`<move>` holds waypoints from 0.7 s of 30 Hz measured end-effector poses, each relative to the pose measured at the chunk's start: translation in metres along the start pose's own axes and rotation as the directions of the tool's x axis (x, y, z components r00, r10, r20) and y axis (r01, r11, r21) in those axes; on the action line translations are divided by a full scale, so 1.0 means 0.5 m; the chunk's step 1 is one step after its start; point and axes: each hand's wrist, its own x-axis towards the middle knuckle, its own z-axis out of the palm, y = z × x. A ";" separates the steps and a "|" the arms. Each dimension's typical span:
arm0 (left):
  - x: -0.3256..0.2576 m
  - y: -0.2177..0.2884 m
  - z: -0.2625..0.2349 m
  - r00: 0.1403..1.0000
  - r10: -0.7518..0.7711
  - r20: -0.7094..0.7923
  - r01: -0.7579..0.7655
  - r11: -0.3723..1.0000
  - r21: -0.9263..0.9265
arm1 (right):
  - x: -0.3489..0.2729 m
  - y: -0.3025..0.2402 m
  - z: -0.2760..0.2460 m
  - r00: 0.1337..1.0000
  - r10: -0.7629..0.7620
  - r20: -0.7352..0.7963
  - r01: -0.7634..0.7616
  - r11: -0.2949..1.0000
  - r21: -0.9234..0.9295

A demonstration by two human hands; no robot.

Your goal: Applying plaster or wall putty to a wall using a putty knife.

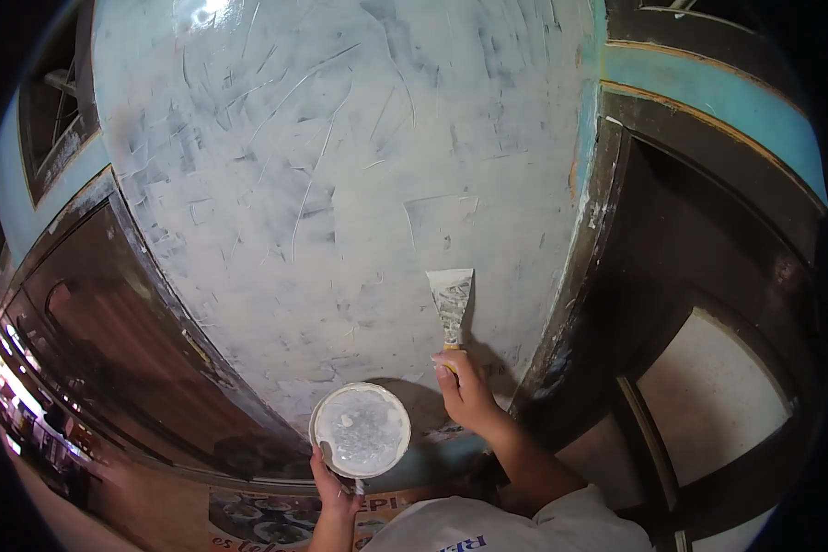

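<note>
My right hand (466,389) grips a putty knife (451,302) by its yellowish handle, the fingers wrapped round it. The wide blade is smeared with white putty and points up at the wall (359,230); its far edge looks to be at the wall's surface. That wall is coated in uneven whitish putty, with grey-blue patches and raised ridges showing. In my left hand (337,492) is a round white tub (361,430), held from below at its near left side. White putty covers its inside. Some of the left fingers are hidden beneath the tub.
Dark wooden door frames flank the wall, with a brown door (156,340) on the left and a dark door (699,239) on the right. A printed sheet (267,520) lies low at the left. Light blue paint (708,87) shows at upper right.
</note>
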 end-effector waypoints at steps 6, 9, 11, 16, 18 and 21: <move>0.003 -0.008 0.020 1.000 0.008 0.009 -0.008 1.000 -0.013 | 0.142 -0.031 -0.063 0.996 -0.049 -0.071 0.050 0.999 0.013; -0.001 -0.006 0.037 1.000 -0.016 0.016 0.016 1.000 0.002 | 0.129 0.003 -0.065 0.995 0.104 0.001 -0.103 0.990 0.094; 0.002 -0.008 0.033 1.000 -0.017 0.023 0.017 1.000 -0.011 | 0.040 0.046 -0.047 0.982 0.179 0.064 -0.186 0.973 0.134; 0.001 -0.012 0.017 0.999 0.005 0.053 -0.004 1.000 -0.022 | -0.099 0.057 -0.043 0.996 0.045 0.079 -0.054 0.992 0.117; 0.004 -0.013 0.025 0.999 -0.003 0.054 0.005 0.999 -0.031 | -0.051 0.033 -0.062 0.997 0.021 0.076 -0.029 0.994 0.104; 0.006 -0.014 0.050 1.000 -0.008 0.018 0.009 1.000 -0.025 | 0.071 -0.009 -0.082 0.992 -0.122 0.016 0.120 0.988 0.094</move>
